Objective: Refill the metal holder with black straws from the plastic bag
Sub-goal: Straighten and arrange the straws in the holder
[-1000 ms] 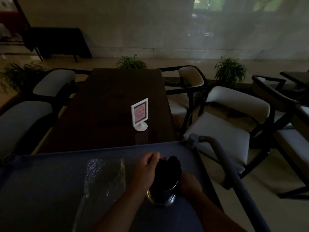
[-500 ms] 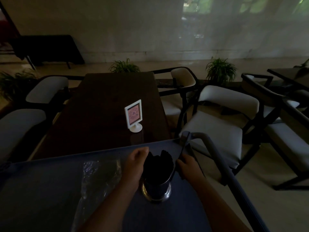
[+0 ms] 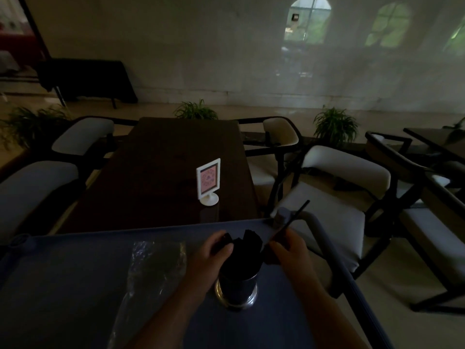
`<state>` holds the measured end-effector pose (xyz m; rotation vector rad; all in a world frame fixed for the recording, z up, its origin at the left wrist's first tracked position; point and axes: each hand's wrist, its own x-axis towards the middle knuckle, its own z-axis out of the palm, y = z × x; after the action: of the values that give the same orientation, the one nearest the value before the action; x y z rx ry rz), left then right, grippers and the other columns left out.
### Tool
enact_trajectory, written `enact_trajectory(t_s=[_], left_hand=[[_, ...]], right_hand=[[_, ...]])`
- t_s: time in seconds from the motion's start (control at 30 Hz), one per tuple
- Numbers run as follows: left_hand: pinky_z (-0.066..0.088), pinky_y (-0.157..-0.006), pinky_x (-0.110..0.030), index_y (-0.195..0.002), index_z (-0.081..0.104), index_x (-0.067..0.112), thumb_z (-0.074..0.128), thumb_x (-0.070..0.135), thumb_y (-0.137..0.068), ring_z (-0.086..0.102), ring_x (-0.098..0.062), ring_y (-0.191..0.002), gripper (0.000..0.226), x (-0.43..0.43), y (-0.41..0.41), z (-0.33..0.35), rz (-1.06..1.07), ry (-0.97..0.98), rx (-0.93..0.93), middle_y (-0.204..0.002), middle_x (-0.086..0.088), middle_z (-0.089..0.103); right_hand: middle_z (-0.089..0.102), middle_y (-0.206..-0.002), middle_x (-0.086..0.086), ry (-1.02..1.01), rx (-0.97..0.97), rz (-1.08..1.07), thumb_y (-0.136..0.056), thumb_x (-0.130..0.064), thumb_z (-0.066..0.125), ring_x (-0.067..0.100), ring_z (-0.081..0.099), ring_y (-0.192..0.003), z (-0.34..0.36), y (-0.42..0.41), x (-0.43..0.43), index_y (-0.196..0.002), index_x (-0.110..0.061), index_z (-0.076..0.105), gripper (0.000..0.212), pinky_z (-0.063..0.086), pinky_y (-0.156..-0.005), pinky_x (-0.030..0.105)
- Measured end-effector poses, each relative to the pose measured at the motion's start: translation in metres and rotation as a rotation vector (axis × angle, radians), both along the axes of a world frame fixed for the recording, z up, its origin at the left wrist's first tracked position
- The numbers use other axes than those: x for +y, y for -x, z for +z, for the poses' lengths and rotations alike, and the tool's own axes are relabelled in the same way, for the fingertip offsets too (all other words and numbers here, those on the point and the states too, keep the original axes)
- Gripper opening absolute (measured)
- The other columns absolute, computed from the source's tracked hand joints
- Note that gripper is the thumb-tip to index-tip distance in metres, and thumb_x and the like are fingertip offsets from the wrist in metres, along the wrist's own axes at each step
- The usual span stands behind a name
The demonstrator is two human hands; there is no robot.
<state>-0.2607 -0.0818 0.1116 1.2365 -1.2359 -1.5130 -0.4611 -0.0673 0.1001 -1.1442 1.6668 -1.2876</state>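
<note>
On the grey cart top (image 3: 63,285) in front of us, the metal holder (image 3: 236,289) is standing upright near the right edge, and we are working at it with both hands. Black straws (image 3: 247,250) are already filling it, their tops fanning out above the rim in two uneven clumps. Our left hand (image 3: 210,255) is curling around the left side of the bundle, fingers bent over the straw tops and pressing them inward. Our right hand (image 3: 286,248) is sitting just beside the holder on its right, thumb and fingers pinching a single black straw (image 3: 294,217) that is slanting up and away to the right, its free end rising past the cart's grey handle post (image 3: 280,217). The light is dim, so we cannot say for sure whether that straw's lower end is touching the others in the holder.

To the left of the holder, apart from it, the clear plastic bag (image 3: 151,273) is lying flat on the cart, crinkled and catching faint glints; what it is holding is too dark to make out.

Beyond the cart, a dark wooden table (image 3: 163,172) is stretching away from us, carrying a small white sign stand (image 3: 208,181) with a pink card. Grey cushioned chairs (image 3: 334,195) are flanking the table on both sides.
</note>
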Motion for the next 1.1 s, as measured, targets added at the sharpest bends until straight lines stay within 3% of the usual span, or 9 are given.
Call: enact_trajectory(t_s=[0.2,0.4,0.53,0.67,0.8,0.87,0.93,1.0,1.1], left_hand=[[0.048,-0.086,-0.017,-0.131,0.055,0.02,0.061,0.016,-0.092,0.058,-0.009,-0.109,0.04,-0.001,-0.004,-0.003,0.018,0.019,-0.028,-0.127,-0.003,0.061],[0.046,-0.08,-0.014,-0.132,0.055,0.022,0.061,0.019,-0.092,0.056,-0.002,-0.107,0.041,-0.001,-0.007,-0.004,0.017,0.009,0.001,-0.124,0.001,0.06],[0.047,-0.074,-0.011,-0.126,0.055,0.025,0.059,0.017,-0.093,0.056,0.005,-0.1,0.035,0.002,-0.006,-0.006,0.01,0.004,0.009,-0.114,0.007,0.062],[0.046,-0.079,-0.012,-0.118,0.056,0.031,0.058,0.014,-0.093,0.056,0.006,-0.101,0.031,0.001,-0.006,-0.009,0.008,0.026,-0.011,-0.112,0.011,0.062],[0.045,-0.082,-0.01,-0.112,0.056,0.036,0.057,0.013,-0.094,0.057,-0.001,-0.109,0.029,0.0,-0.006,-0.011,0.003,0.075,-0.025,-0.112,0.013,0.062],[0.045,-0.081,-0.009,-0.117,0.053,0.038,0.059,0.025,-0.093,0.055,0.001,-0.112,0.029,0.002,-0.008,-0.01,-0.027,0.074,-0.03,-0.119,0.014,0.06],[0.046,-0.081,-0.009,-0.132,0.044,0.039,0.064,0.044,-0.083,0.051,0.004,-0.114,0.053,0.005,-0.012,-0.013,-0.13,0.077,-0.063,-0.131,0.014,0.051],[0.047,-0.097,-0.021,-0.145,0.026,0.042,0.075,0.055,-0.07,0.044,-0.006,-0.129,0.09,0.008,-0.017,-0.023,-0.227,0.069,-0.091,-0.144,0.015,0.038],[0.036,-0.111,-0.034,-0.149,0.0,0.047,0.086,0.046,-0.062,0.028,-0.008,-0.14,0.122,0.011,-0.021,-0.035,-0.296,0.085,-0.182,-0.152,0.017,0.023]], right_hand=[[0.069,-0.067,-0.009,-0.03,0.222,0.088,-0.08,0.001,0.068,0.002,0.064,-0.061,-0.009,-0.015,0.007,-0.078,-0.029,0.063,0.031,0.048,-0.056,0.018],[0.068,-0.075,0.002,0.003,0.21,0.109,-0.085,-0.003,0.066,0.005,0.064,-0.063,-0.003,-0.016,0.005,-0.085,-0.017,0.063,0.014,0.051,-0.056,0.021],[0.067,-0.069,0.01,0.061,0.195,0.048,-0.09,-0.005,0.063,0.021,0.067,-0.063,-0.002,-0.015,0.003,-0.079,-0.014,0.063,0.014,0.053,-0.057,0.031],[0.069,-0.071,0.003,0.037,0.196,0.031,-0.089,-0.005,0.063,0.007,0.067,-0.063,-0.01,-0.015,0.004,-0.08,-0.016,0.064,0.015,0.051,-0.057,0.02],[0.069,-0.074,0.006,0.059,0.069,0.001,-0.09,-0.01,0.064,0.015,0.067,-0.066,-0.016,-0.014,0.006,-0.085,-0.013,0.063,0.007,0.052,-0.057,0.024],[0.07,-0.078,0.005,0.062,0.034,0.012,-0.091,-0.01,0.062,0.018,0.067,-0.073,-0.017,-0.014,0.006,-0.086,-0.017,0.064,0.009,0.053,-0.061,0.028],[0.071,-0.088,0.006,0.093,-0.021,0.061,-0.093,-0.012,0.06,0.019,0.069,-0.084,-0.018,-0.015,0.009,-0.092,-0.022,0.067,0.013,0.056,-0.071,0.032],[0.071,-0.1,0.002,0.12,-0.077,0.143,-0.089,-0.017,0.062,0.013,0.068,-0.099,-0.019,-0.017,0.018,-0.104,-0.025,0.065,0.017,0.055,-0.08,0.025],[0.061,-0.124,-0.018,0.074,-0.075,0.32,-0.077,-0.027,0.079,-0.005,0.055,-0.119,-0.024,-0.017,0.029,-0.125,-0.032,0.048,0.057,0.047,-0.088,0.012]])
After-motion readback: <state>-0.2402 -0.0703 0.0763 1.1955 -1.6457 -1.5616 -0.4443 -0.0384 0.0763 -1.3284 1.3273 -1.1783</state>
